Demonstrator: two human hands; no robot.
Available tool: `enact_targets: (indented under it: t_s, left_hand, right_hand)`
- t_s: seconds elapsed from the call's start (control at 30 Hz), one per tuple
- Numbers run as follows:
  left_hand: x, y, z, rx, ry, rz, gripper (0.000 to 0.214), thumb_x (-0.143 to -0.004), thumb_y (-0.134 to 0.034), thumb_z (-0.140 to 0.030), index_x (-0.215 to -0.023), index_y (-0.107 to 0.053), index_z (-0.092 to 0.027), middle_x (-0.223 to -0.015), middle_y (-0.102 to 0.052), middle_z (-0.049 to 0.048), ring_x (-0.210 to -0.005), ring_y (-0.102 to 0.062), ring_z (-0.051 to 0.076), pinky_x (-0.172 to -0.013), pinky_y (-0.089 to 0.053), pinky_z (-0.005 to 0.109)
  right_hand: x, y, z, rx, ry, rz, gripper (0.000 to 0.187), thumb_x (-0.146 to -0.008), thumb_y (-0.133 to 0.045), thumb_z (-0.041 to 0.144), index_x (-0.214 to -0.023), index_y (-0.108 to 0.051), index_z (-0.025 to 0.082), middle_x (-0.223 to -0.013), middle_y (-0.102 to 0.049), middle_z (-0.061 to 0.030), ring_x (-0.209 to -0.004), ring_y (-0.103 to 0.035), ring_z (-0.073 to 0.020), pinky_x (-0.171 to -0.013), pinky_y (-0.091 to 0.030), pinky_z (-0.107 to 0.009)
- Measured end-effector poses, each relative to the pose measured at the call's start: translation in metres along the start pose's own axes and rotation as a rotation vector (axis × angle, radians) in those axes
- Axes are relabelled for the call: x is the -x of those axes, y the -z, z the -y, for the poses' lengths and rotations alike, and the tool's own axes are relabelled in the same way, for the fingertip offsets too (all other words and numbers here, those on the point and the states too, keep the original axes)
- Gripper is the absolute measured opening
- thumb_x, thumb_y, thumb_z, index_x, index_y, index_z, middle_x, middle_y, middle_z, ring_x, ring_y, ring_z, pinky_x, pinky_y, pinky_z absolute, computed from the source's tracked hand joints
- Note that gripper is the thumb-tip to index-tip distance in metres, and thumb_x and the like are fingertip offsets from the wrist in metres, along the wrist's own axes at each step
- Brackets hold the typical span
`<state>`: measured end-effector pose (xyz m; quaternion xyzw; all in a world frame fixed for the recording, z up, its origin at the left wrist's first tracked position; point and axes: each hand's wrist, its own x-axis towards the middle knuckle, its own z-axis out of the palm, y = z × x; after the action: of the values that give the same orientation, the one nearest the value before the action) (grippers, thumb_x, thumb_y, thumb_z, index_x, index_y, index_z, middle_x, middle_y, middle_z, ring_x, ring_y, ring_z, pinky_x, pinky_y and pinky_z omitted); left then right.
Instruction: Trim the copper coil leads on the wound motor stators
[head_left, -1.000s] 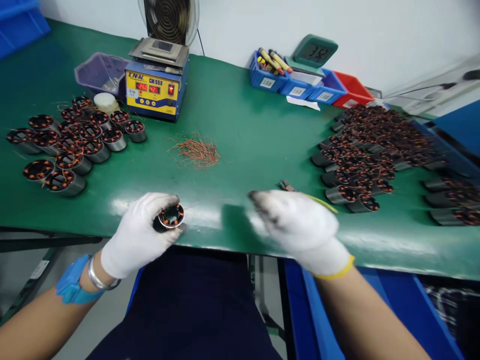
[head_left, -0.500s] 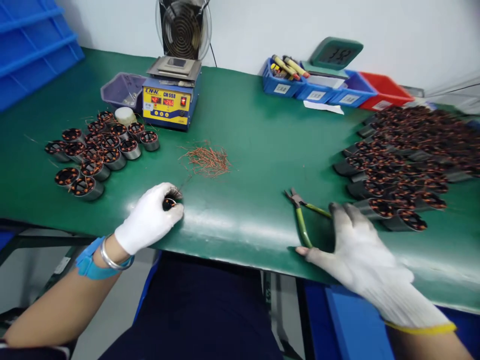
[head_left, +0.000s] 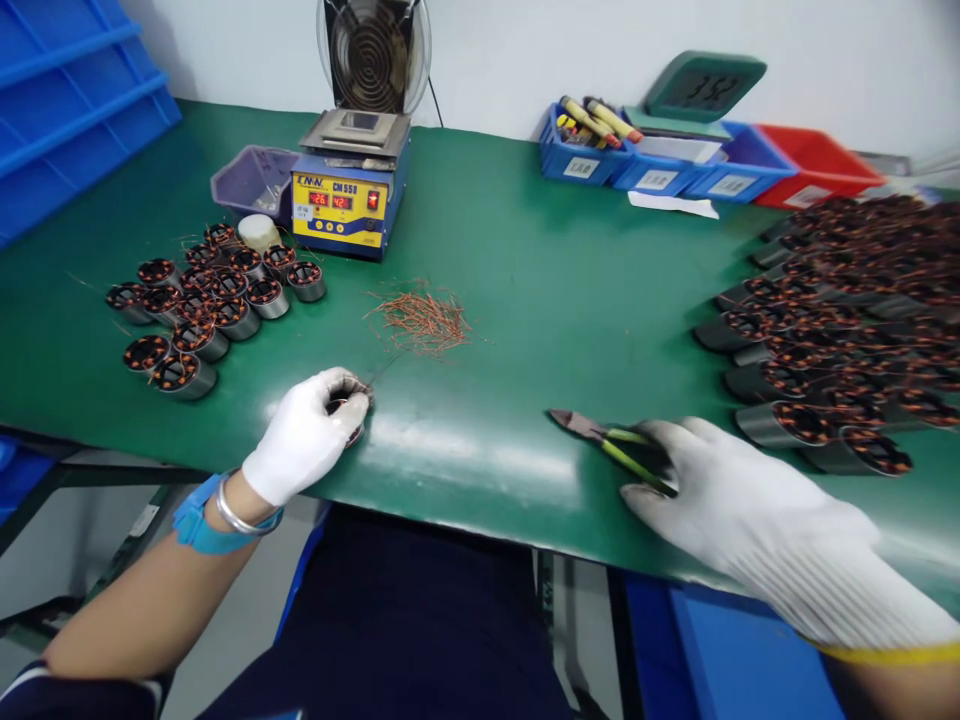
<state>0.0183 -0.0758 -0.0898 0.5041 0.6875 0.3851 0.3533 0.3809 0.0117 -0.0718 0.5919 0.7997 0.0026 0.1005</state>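
My left hand [head_left: 307,435], in a white glove, is closed round a small copper-wound stator [head_left: 346,410] near the front edge of the green table [head_left: 525,290]. A thin wire trails from the stator toward a heap of cut copper wire bits [head_left: 421,318]. My right hand [head_left: 739,505], also gloved, has its fingers wrapped round the green handles of a pair of cutters [head_left: 611,445] lying on the table, their jaws pointing left.
Several finished stators [head_left: 202,310] stand at the left. A large pile of stators [head_left: 840,320] fills the right. At the back sit a yellow-and-blue solder pot [head_left: 346,195] with a fan, a grey tray [head_left: 251,180], and blue and red bins [head_left: 675,165].
My right hand swept right from the table's middle, reached the cutters and closed on their handles. My left hand kept its stator and drew it slightly onto the table.
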Motion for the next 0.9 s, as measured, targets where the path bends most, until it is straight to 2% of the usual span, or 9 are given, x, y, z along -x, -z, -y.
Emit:
enact_targets:
  t_s: [0.1, 0.2, 0.33, 0.43, 0.53, 0.6, 0.7, 0.8, 0.9]
  left_hand:
    - [0.001, 0.001, 0.001, 0.019, 0.01, -0.007, 0.009, -0.079, -0.051, -0.024, -0.076, -0.057, -0.018, -0.056, -0.055, -0.0043, -0.051, -0.049, 0.012, -0.051, -0.039, 0.025]
    - [0.002, 0.001, 0.003, 0.033, 0.008, -0.004, 0.008, -0.078, -0.051, -0.022, -0.078, -0.058, -0.019, -0.056, -0.056, -0.0049, -0.051, -0.05, 0.012, -0.052, -0.04, 0.025]
    - [0.0, 0.0, 0.006, 0.033, -0.037, -0.011, 0.008, -0.079, -0.051, -0.023, -0.073, -0.056, -0.019, -0.057, -0.056, -0.0047, -0.052, -0.051, 0.012, -0.053, -0.04, 0.025]
    - [-0.001, 0.0, 0.008, 0.026, -0.059, -0.005, 0.01, -0.081, -0.05, -0.022, -0.073, -0.055, -0.019, -0.056, -0.055, -0.0049, -0.052, -0.051, 0.012, -0.053, -0.04, 0.025]
    - [-0.001, 0.001, 0.008, 0.019, -0.075, -0.004, 0.011, -0.082, -0.05, -0.023, -0.072, -0.053, -0.019, -0.055, -0.054, -0.0055, -0.051, -0.05, 0.011, -0.053, -0.039, 0.024]
    - [-0.001, 0.001, 0.008, -0.003, -0.088, -0.013, 0.011, -0.083, -0.05, -0.024, -0.073, -0.054, -0.019, -0.057, -0.054, -0.0053, -0.053, -0.05, 0.012, -0.054, -0.039, 0.025]
    - [0.0, 0.002, 0.008, -0.044, -0.124, -0.031, 0.012, -0.084, -0.049, -0.025, -0.077, -0.057, -0.019, -0.062, -0.057, -0.004, -0.057, -0.052, 0.013, -0.056, -0.041, 0.025]
    - [-0.001, 0.001, 0.007, -0.07, -0.158, -0.043, 0.012, -0.084, -0.049, -0.025, -0.079, -0.058, -0.018, -0.067, -0.059, -0.0026, -0.063, -0.054, 0.014, -0.06, -0.042, 0.026]
    - [-0.001, 0.001, 0.007, -0.07, -0.161, -0.036, 0.012, -0.083, -0.048, -0.023, -0.08, -0.058, -0.018, -0.069, -0.06, -0.002, -0.064, -0.055, 0.014, -0.06, -0.042, 0.027]
  right_hand:
    - [-0.007, 0.006, 0.018, 0.003, 0.088, -0.042, 0.034, -0.079, -0.055, 0.036, -0.108, -0.064, 0.021, -0.119, -0.062, -0.0176, -0.088, -0.066, -0.0326, -0.068, -0.05, -0.043]
    - [-0.008, -0.003, 0.023, -0.023, 0.034, -0.06, 0.035, -0.082, -0.049, 0.034, -0.11, -0.062, 0.018, -0.111, -0.064, -0.0161, -0.089, -0.065, -0.0331, -0.073, -0.051, -0.044]
    - [-0.003, -0.02, 0.02, -0.067, 0.001, -0.222, 0.053, -0.088, -0.041, 0.036, -0.132, -0.048, 0.008, -0.119, -0.058, -0.0218, -0.108, -0.059, -0.0384, -0.086, -0.049, -0.049]
    - [0.001, -0.013, 0.035, -0.171, 0.034, -0.267, 0.056, -0.09, -0.038, 0.035, -0.139, -0.038, 0.007, -0.124, -0.056, -0.0223, -0.115, -0.057, -0.0358, -0.092, -0.047, -0.047]
    - [0.002, 0.009, 0.073, -0.243, 0.191, -0.188, 0.053, -0.089, -0.038, 0.03, -0.139, -0.039, 0.011, -0.125, -0.058, -0.0182, -0.111, -0.06, -0.03, -0.087, -0.048, -0.04]
    - [0.001, 0.025, 0.105, -0.21, 0.368, -0.132, 0.051, -0.088, -0.039, 0.03, -0.136, -0.043, 0.014, -0.122, -0.06, -0.0156, -0.105, -0.061, -0.0287, -0.079, -0.048, -0.037]
    - [-0.003, 0.043, 0.143, -0.106, 0.512, -0.028, 0.05, -0.089, -0.038, 0.031, -0.136, -0.045, 0.017, -0.115, -0.062, -0.0125, -0.095, -0.062, -0.0274, -0.065, -0.043, -0.032]
    - [-0.006, 0.054, 0.16, -0.092, 0.547, 0.051, 0.048, -0.089, -0.04, 0.033, -0.135, -0.048, 0.019, -0.11, -0.063, -0.0104, -0.089, -0.063, -0.0252, -0.057, -0.033, -0.028]
    - [-0.009, 0.061, 0.163, -0.173, 0.533, 0.17, 0.045, -0.088, -0.042, 0.032, -0.131, -0.051, 0.021, -0.112, -0.065, -0.0088, -0.092, -0.063, -0.0241, -0.057, -0.031, -0.027]
